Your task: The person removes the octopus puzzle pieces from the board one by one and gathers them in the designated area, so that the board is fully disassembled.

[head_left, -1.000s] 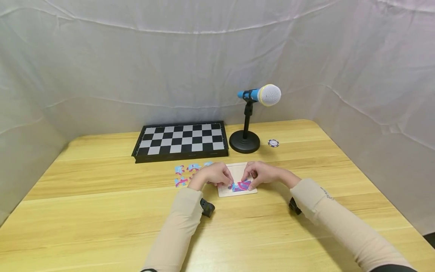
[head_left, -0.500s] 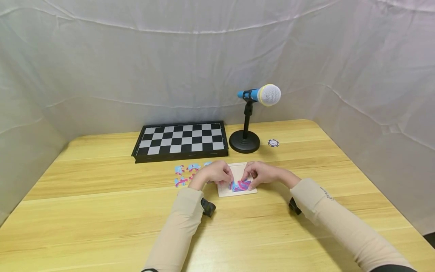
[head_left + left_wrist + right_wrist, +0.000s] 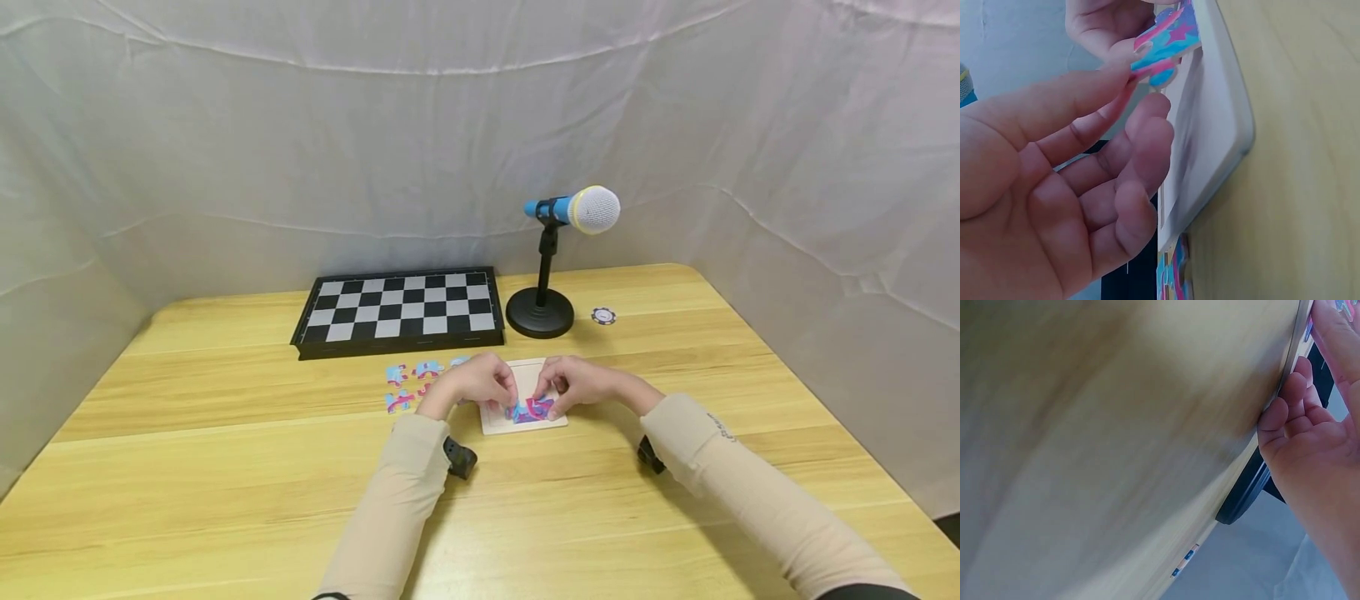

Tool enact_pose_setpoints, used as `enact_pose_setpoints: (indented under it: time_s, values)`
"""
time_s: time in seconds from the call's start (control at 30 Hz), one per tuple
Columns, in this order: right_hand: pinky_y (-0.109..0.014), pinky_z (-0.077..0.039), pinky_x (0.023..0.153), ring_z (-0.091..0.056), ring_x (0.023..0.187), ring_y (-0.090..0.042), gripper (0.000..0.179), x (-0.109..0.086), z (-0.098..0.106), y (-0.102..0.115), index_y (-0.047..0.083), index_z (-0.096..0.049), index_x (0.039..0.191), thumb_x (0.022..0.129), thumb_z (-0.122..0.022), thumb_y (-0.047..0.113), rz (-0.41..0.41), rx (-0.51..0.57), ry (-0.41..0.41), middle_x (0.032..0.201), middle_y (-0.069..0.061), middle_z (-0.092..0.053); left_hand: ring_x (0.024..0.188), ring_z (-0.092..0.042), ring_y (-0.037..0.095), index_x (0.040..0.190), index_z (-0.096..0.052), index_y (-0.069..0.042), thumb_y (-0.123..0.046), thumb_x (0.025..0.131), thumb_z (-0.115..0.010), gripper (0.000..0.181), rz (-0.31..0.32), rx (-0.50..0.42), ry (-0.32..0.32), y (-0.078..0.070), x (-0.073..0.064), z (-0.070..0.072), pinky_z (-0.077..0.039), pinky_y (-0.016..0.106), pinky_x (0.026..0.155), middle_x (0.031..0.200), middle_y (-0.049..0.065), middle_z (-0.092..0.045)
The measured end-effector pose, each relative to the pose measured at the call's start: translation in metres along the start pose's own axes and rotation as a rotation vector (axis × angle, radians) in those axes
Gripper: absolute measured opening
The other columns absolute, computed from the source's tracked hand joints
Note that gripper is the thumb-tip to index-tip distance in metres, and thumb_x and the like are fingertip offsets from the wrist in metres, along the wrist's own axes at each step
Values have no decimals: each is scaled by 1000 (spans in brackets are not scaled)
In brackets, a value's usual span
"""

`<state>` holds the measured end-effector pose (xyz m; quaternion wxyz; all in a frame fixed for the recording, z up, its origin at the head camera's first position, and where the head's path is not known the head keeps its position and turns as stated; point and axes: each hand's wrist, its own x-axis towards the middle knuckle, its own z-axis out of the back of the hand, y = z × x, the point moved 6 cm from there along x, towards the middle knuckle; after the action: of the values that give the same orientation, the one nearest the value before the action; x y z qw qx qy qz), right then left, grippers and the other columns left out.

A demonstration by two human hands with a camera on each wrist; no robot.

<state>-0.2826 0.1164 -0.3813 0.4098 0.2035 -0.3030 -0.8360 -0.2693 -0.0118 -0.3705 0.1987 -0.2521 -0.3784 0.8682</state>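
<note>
My left hand [image 3: 477,382] pinches a pink-and-blue jigsaw piece [image 3: 1174,45] between thumb and index finger, tilted over the low left part of a pale wooden puzzle tray [image 3: 527,372]. Its other fingers curl loosely below. Along the tray's near side lie purple, pink and blue jigsaw pieces [image 3: 534,411]. My right hand [image 3: 581,382] reaches in from the right, thumb and index finger holding the right end of these pieces. In the right wrist view its other fingers [image 3: 1274,415] rest beside the tray's edge. Both hands partly cover the pieces.
Several loose jigsaw pieces [image 3: 399,401] lie left of the tray, some behind the left hand. A folding chessboard [image 3: 401,307] stands at the back. Right of it are a blue microphone [image 3: 595,210] on a black stand [image 3: 540,314] and a poker chip [image 3: 603,316].
My left fingers have shifted very slightly with the piece at the tray's left side. My right hand stays in place, and the pieces near it have barely turned.
</note>
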Motion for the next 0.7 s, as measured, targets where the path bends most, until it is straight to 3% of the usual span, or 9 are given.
enact_pose_setpoints:
  time_s: [0.33, 0.7]
  values:
    - [-23, -34, 61, -40, 68, -15, 24, 0, 0, 0, 4, -66, 88, 69, -75, 14, 3, 8, -2, 79, -3, -48, 54, -51, 12, 79, -62, 4, 3, 77, -63, 2, -28, 16, -1, -2, 2, -3, -42, 21, 51, 65, 2, -56]
    - [-23, -33, 60, -40, 67, -14, 24, 0, 1, 3, 6, -67, 87, 68, -76, 17, 17, -13, -8, 75, -1, -47, 54, -54, 13, 81, -63, 6, 7, 79, -60, 4, -35, -27, -11, -2, 0, 0, -47, 24, 54, 66, 4, -58]
